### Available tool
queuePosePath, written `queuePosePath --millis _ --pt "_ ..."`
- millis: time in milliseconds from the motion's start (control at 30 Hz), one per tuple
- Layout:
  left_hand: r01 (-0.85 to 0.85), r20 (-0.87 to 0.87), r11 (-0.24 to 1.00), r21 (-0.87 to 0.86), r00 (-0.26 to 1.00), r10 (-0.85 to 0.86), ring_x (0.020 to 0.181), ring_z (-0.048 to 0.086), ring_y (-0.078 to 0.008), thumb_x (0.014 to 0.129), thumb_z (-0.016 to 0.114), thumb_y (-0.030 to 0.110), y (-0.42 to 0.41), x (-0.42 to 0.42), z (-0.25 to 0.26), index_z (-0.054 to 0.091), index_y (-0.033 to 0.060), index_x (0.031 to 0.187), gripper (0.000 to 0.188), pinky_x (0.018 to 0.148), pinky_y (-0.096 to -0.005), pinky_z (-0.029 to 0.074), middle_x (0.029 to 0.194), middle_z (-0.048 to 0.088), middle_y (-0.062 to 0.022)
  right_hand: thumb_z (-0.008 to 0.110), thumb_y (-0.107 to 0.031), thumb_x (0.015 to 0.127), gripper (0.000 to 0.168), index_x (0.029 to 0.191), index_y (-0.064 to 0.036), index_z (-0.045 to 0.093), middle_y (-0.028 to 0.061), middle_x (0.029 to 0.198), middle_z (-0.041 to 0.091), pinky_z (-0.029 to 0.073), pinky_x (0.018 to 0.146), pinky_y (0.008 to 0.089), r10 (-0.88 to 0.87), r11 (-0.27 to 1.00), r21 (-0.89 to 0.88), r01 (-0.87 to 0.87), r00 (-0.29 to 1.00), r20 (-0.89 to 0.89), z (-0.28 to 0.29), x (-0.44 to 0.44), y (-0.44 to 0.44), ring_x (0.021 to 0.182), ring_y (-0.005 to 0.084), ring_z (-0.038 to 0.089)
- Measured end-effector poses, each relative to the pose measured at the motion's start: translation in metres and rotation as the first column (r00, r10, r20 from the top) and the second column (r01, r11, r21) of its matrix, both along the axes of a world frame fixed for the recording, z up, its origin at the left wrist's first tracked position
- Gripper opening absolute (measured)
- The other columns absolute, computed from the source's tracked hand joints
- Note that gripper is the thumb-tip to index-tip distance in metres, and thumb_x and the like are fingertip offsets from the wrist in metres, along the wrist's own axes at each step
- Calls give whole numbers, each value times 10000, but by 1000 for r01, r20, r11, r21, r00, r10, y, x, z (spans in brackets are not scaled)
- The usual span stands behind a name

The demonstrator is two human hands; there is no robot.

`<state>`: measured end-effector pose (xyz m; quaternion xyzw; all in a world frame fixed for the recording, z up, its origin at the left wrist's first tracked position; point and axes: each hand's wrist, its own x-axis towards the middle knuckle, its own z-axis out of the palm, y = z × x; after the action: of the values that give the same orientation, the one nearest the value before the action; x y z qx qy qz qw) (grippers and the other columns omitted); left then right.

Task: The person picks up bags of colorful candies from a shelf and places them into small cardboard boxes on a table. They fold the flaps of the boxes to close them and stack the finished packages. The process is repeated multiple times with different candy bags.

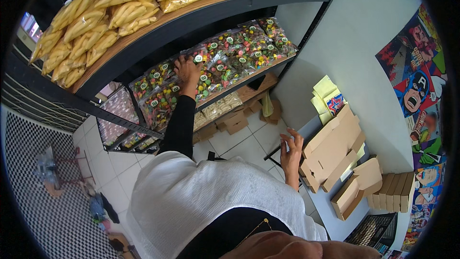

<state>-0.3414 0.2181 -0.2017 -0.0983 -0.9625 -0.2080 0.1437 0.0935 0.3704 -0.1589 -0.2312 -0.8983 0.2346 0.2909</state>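
On the middle shelf, my left hand (pixel 187 70) reaches in and touches a clear plastic bag of coloured candy (pixel 204 57) with a round white label. Its fingertips are partly lost among the bags, so whether they grip one cannot be told. More candy bags (pixel 244 45) of the same sort lie in rows on both sides of it. My right hand (pixel 291 154) hangs in the air with nothing in it, fingers bent and apart. Just right of it lies an unfolded brown cardboard box (pixel 334 144) on a grey table (pixel 323 201).
Bags of yellow puffed snacks (pixel 125 10) are piled on the upper shelf, above my left arm. Lower down are bags of pale snacks (pixel 219 106) and cardboard boxes (pixel 235 120). An open small carton (pixel 354 190), stacked boxes (pixel 391 190) and a black basket (pixel 373 226) stand to the right.
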Motion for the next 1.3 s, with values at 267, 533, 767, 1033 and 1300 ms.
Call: queuePosePath --millis 267,533,767,1033,1300 --pt "364 -276 843 396 923 -268 1117 516 -342 724 826 192 14 67 30 646 69 1014 362 890 -501 446 1189 561 -113 658 -52 884 243 1124 -79 673 117 1249 585 452 992 397 97 984 -147 -99 995 -24 2 -23 -1 1196 319 524" --pt "602 -113 261 754 510 -852 1208 488 -272 764 763 64 48 238 20 620 67 1079 346 946 -379 437 1301 510 -115 561 -190 1013 410 1366 -10 454 110 1300 553 426 1024 374 125 538 -754 -378 920 -372 -15 -69 -6 1200 206 525" --pt "698 -166 345 628 553 -816 1365 346 -315 906 619 126 39 244 32 511 124 1348 455 1116 -438 283 1449 373 -149 519 -249 1033 469 1434 -65 359 95 1289 539 490 981 404 -86 396 -881 -260 945 -317 -22 -74 -1 1174 227 545" --pt "382 -92 -28 924 151 -984 1494 161 -297 1043 360 448 35 235 33 106 37 1566 712 1206 -433 139 1633 127 -136 640 -249 969 606 1455 -52 336 79 1319 534 451 966 315 53 393 -872 -293 954 -296 -27 -72 2 1166 175 538" --pt "254 -27 955 155 967 -253 1309 421 -428 835 711 198 -9 24 8 525 78 1358 567 1076 -500 375 1395 482 -221 610 -267 980 486 1373 -34 444 69 1227 596 470 915 301 -24 327 -915 -235 966 -256 -37 -39 12 1068 158 588"
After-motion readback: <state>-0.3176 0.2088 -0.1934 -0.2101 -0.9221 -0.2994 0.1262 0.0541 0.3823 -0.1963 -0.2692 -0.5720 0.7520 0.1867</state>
